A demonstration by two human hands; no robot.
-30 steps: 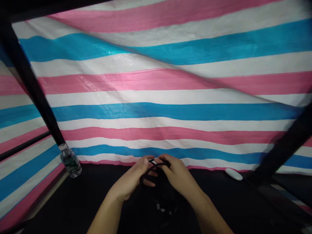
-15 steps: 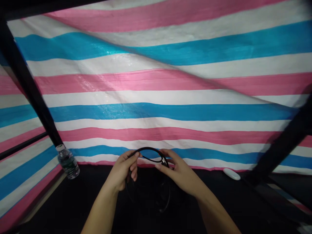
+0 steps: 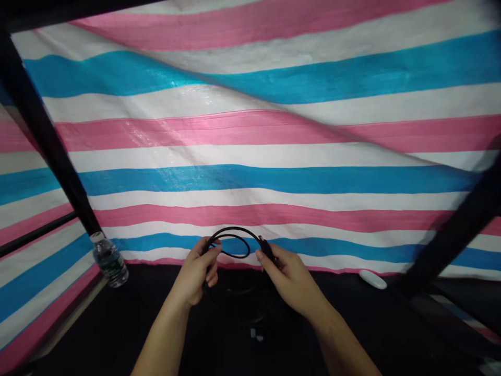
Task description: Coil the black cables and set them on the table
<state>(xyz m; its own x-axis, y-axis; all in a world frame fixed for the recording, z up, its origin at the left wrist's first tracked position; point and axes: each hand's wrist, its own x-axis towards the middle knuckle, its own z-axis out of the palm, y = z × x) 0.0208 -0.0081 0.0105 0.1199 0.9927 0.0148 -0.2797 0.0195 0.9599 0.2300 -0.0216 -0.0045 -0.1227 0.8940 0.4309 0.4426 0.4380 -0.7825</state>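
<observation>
A thin black cable arches between my two hands, with a smaller loop of it hanging inside the arch. My left hand pinches the cable between thumb and fingers at the left end of the arch. On the other side, the thumb and fingers of my right hand are closed around a thicker black plug-like end of the cable. Below the hands, any more of the cable is hard to make out against the dark surface.
A clear water bottle with a white cap stands at the left. A white oval object lies at the right. Two small pale spots show on the black tabletop. Striped sheeting hangs behind, between black frame posts.
The cable arch has widened and risen slightly, and its inner loop has shifted left. My right hand has turned a little, with the thicker end showing more clearly. Pale spots now show below.
</observation>
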